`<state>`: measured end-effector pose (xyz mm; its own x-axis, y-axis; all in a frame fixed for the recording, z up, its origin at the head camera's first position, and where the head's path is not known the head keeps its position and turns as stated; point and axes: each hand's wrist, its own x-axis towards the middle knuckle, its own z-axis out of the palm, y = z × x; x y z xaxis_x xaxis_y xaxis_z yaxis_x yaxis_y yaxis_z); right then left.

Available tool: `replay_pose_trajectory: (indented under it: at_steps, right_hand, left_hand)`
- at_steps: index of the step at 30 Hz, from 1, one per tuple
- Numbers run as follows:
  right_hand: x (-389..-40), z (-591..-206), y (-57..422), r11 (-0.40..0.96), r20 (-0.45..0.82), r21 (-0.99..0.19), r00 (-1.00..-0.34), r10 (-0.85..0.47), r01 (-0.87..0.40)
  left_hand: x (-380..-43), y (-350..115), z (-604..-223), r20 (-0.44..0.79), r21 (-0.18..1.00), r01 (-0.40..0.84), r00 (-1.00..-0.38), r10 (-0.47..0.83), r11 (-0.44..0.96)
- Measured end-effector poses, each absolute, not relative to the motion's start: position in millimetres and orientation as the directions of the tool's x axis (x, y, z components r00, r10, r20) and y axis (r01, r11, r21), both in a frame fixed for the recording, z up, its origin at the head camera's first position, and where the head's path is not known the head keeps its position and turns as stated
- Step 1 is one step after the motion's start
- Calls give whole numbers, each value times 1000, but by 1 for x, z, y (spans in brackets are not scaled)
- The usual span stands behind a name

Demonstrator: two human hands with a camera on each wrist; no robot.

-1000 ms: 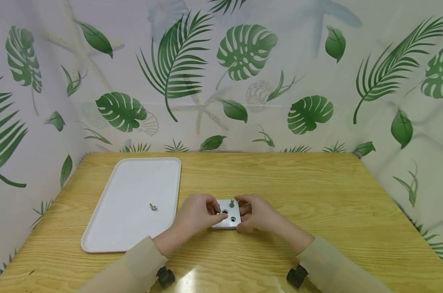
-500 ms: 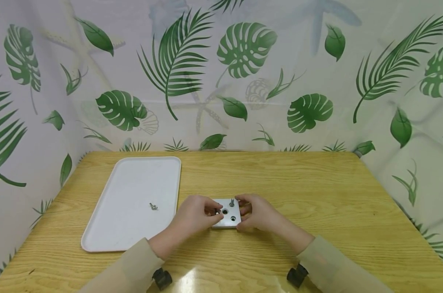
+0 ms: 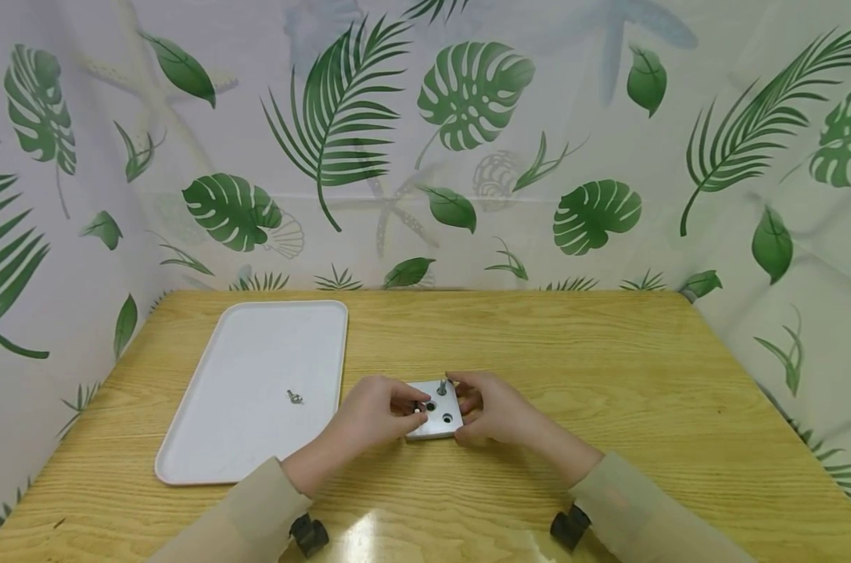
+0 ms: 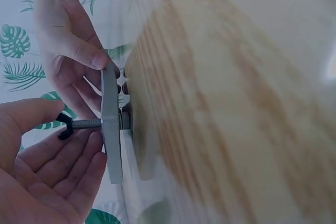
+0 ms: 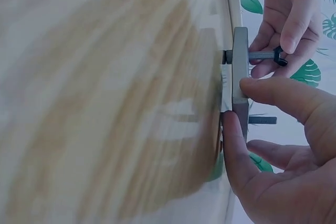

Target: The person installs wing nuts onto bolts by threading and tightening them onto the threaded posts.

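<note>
A silver metal plate (image 3: pixel 436 426) with round holes is held close above the table, between both hands. Two bolts pass up through it. The bare bolt (image 5: pixel 262 120) stands near the right hand; the threaded bolt (image 4: pixel 86 124) on the left carries a black wing nut (image 4: pixel 66 125) near its tip. My left hand (image 3: pixel 379 407) pinches that wing nut between thumb and fingers, its other fingers loosely spread below. My right hand (image 3: pixel 492 407) grips the plate's right edge, one finger on the upper face and another underneath, as the right wrist view shows. Bolt heads sit under the plate.
To the left lies a white tray (image 3: pixel 256 336) with small silver hardware (image 3: pixel 295 397) on it. The wooden table (image 3: pixel 573 352) runs back to a leaf-patterned cloth (image 3: pixel 510 227). A black wrist camera (image 3: pixel 309 536) hangs below the left sleeve, with another under the right.
The left thumb and index finger have drawn back leftward, exposing more of the plate. The plate has turned slightly, its far bolt shifting a little left. The right hand keeps its grip.
</note>
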<state>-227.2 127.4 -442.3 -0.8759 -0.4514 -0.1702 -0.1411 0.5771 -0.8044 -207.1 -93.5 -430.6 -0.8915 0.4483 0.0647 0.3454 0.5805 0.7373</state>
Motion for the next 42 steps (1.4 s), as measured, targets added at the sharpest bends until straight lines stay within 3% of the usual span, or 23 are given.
replay_pose_trajectory:
  at_steps: [5,11,42]
  right_hand:
    - [-230,-438,128,585,-195,-796,-848,-492,-156]
    - [-231,-436,128,563,-249,-824,-857,-451,-57]
    - [-223,-446,125,604,-195,-795,-921,-339,-54]
  left_hand:
    - [-206,-96,-433,57,755,333,-891,450,565]
    - [-205,-97,-436,60,769,332,-888,456,546]
    - [-200,-91,-437,111,691,398,-883,456,603]
